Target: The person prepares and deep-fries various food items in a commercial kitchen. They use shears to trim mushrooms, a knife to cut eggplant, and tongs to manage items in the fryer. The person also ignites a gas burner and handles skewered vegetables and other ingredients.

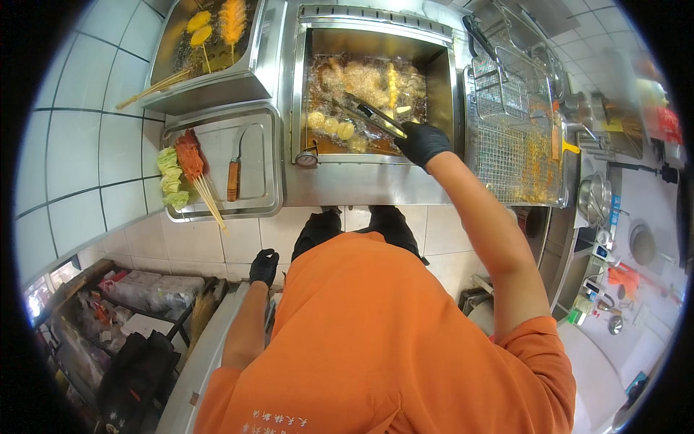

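My right hand, in a black glove, grips a pair of metal tongs over the deep fryer. The tongs' tips reach into bubbling oil, among frying food; whether they pinch a piece is hard to tell. Round yellow slices float at the fryer's near left, and a yellow skewered piece lies at the right of the oil. Low at my side hangs my left hand, also black-gloved, fingers loosely curled and apparently holding nothing. A dial thermometer sits at the fryer's front rim.
Left of the fryer, a metal tray bears red meat skewers, cabbage leaves and a wooden-handled curved knife. Behind it, a second oil vat holds more skewers. Wire baskets stand at the right. Shelves sit behind me, left.
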Demonstrator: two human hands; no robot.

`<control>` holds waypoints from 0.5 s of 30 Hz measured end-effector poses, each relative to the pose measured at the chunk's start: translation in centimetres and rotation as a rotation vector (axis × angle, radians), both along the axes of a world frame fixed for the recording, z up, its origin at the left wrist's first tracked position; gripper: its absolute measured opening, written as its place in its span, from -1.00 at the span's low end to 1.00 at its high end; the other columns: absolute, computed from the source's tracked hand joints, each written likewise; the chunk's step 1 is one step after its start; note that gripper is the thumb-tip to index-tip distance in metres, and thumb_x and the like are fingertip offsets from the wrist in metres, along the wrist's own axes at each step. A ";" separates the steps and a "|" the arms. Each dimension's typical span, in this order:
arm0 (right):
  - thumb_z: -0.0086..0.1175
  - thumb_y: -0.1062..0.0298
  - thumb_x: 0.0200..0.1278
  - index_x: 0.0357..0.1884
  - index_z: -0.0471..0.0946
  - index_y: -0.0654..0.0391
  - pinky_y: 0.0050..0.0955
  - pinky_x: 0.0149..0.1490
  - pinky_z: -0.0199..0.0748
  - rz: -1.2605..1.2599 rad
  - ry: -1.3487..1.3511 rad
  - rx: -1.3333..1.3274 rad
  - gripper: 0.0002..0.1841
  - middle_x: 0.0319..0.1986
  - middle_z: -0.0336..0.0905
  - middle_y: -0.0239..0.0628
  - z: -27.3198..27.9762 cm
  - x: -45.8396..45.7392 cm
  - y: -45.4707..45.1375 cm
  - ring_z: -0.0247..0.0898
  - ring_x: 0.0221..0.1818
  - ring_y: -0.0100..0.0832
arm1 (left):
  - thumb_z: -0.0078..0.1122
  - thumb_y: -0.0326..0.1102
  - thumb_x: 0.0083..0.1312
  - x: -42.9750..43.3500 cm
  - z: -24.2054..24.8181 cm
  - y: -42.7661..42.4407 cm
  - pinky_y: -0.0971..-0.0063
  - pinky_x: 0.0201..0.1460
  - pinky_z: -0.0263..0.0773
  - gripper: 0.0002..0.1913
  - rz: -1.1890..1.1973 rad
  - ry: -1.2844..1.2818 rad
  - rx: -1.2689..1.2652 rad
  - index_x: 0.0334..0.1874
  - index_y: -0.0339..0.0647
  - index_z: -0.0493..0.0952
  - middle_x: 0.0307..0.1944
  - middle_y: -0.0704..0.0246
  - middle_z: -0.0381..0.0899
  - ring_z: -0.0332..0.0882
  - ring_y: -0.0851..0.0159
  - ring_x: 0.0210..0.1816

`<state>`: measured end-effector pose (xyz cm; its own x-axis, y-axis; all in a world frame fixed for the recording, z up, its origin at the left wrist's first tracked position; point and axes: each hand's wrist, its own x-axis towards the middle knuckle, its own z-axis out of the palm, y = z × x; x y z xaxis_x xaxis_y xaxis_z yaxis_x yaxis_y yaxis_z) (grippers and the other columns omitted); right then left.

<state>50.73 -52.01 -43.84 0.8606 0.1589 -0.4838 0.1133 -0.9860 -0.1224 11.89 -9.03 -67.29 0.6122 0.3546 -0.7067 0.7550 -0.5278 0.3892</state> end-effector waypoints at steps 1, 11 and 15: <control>0.15 -0.10 0.40 0.07 0.72 -0.05 -0.05 0.09 0.64 -0.004 0.017 -0.019 -0.59 -0.08 0.77 -0.08 -0.4 -0.1 0.6 0.72 -0.03 0.01 | 0.32 -0.08 0.42 0.2 0.1 -0.2 0.34 0.01 0.59 -0.60 -0.040 0.000 0.028 0.21 -0.08 0.64 -0.15 0.27 0.80 0.72 0.23 -0.15; 0.12 -0.16 0.40 0.13 0.70 -0.10 -0.05 0.18 0.58 -0.014 0.039 0.003 -0.54 -0.01 0.75 -0.08 -1.1 0.1 0.2 0.67 0.06 0.02 | 0.30 0.13 0.36 0.0 0.0 -0.9 0.18 0.19 0.58 -0.53 0.019 0.017 0.001 0.19 0.04 0.66 -0.03 0.17 0.80 0.74 0.03 0.06; 0.17 -0.13 0.37 0.21 0.68 -0.12 -0.07 0.17 0.61 0.077 -0.014 0.034 -0.52 -0.02 0.77 -0.10 2.3 -0.3 -3.5 0.69 0.05 0.00 | 0.29 0.12 0.36 -2.1 -2.5 0.0 0.17 0.20 0.58 -0.54 0.088 0.033 -0.086 0.18 0.03 0.67 -0.01 0.15 0.79 0.73 0.01 0.07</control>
